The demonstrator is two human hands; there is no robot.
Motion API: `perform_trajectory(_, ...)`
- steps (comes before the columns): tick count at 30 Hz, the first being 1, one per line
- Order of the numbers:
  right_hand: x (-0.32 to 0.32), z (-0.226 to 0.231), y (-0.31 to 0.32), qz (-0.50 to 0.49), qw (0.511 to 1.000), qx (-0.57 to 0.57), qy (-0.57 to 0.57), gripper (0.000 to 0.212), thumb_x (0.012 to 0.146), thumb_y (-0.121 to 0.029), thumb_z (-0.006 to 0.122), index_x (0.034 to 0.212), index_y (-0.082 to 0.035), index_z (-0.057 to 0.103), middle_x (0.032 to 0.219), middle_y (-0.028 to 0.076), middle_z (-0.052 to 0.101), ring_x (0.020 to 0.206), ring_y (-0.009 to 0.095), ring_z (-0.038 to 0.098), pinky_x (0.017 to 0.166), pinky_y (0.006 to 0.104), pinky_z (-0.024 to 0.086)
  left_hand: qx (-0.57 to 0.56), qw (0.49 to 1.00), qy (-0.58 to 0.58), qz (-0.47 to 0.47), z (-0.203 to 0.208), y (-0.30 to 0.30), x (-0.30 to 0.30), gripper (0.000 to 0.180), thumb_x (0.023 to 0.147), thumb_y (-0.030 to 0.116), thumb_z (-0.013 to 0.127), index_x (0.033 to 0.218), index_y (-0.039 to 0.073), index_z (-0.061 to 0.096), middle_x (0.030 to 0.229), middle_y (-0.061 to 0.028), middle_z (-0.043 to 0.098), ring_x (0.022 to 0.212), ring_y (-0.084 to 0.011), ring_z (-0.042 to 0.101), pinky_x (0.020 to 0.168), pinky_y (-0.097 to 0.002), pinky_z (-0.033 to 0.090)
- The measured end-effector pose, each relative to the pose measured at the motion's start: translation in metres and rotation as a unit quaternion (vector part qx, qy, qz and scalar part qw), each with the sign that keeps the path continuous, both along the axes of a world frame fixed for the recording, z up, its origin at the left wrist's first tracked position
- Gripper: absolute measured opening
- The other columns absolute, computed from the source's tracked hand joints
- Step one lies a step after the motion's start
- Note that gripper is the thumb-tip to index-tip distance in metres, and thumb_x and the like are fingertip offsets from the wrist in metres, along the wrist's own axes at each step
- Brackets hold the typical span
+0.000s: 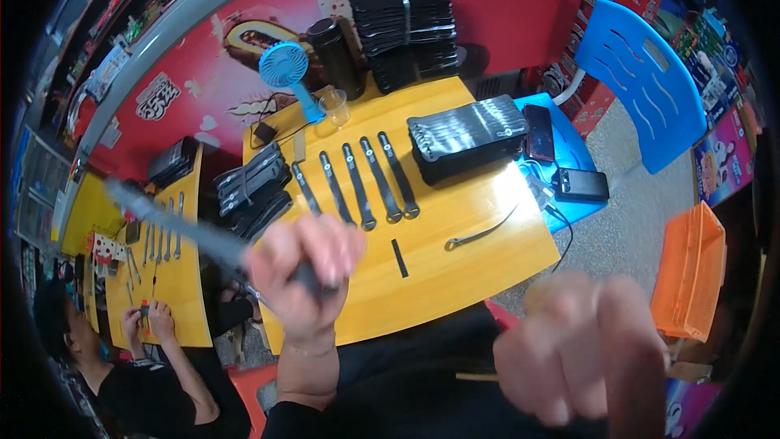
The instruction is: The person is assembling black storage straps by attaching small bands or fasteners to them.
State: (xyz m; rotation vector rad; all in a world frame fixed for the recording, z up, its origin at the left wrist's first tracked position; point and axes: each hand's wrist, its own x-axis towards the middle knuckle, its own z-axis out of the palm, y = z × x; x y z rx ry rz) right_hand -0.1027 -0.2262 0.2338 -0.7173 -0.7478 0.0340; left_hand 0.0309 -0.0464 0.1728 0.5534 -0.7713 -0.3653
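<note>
My left hand (302, 272) is raised above the near edge of a yellow table (455, 252) and grips one end of a long dark strap (175, 223), which stretches blurred up and to the left. My right hand (581, 349) is close to the camera at the lower right, blurred, its fingers curled into a fist with nothing visible in it. On the table lie several flat black straps in a row (357, 183), a single curved strap (479, 234) and a short black strip (400, 258).
Bundles of black straps sit at the table's left (252, 187), right (467, 136) and back (402, 32). A blue fan (286, 69), dark bottle (335, 55) and plastic cup (335, 106) stand behind. A blue chair (642, 81), blue stool (561, 162) and orange crate (691, 272) are right. Another person (138, 382) works at a second yellow table (183, 276), lower left.
</note>
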Motion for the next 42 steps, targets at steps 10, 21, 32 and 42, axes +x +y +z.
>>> perform_trajectory(10,0.002,0.043,0.054,0.279,0.952,0.1,-0.073,0.026,0.091,-0.011,0.052,0.108,0.009,0.059,0.074,0.015,0.065,0.042,0.015,0.054,0.038,0.0233,0.038,0.068,0.968,-0.213,-0.117,0.119,0.091,-0.062,0.03,0.1,0.02,0.037,0.11,0.008,0.062,0.11,0.0033,0.063,0.105,-0.0126,0.05,0.084,-0.0259,0.042)
perform_trajectory(21,0.01,0.062,0.075,0.283,0.957,0.024,-0.053,0.021,0.09,-0.007,0.052,0.097,0.01,0.061,0.064,0.009,0.059,0.04,0.013,0.048,0.034,0.0258,0.031,-0.008,0.966,-0.224,-0.127,0.122,0.121,-0.07,0.013,0.083,0.003,0.064,0.086,0.013,0.072,0.106,0.0017,0.062,0.105,-0.0146,0.05,0.082,-0.0275,0.044)
perform_trajectory(32,0.008,0.055,0.068,0.218,0.964,0.01,-0.15,0.021,0.091,-0.004,0.047,0.097,0.005,0.065,0.056,0.003,0.051,0.039,0.01,0.044,0.035,0.0231,0.028,-0.128,0.962,-0.224,-0.088,0.105,0.123,-0.071,0.018,0.091,0.008,0.054,0.082,0.01,0.07,0.099,-0.0027,0.062,0.099,-0.0183,0.052,0.085,-0.0305,0.046)
perform_trajectory(42,0.019,-0.042,0.048,-0.162,0.908,-0.366,0.124,0.032,0.095,-0.018,0.042,0.11,0.004,0.06,0.068,0.005,0.052,0.055,0.009,0.045,0.052,0.0236,0.037,0.061,0.968,0.242,-0.008,-0.026,0.094,-0.029,0.048,0.091,0.061,0.031,0.072,0.017,0.034,0.063,-0.0016,0.036,0.058,-0.0164,0.041,0.048,-0.0244,0.03)
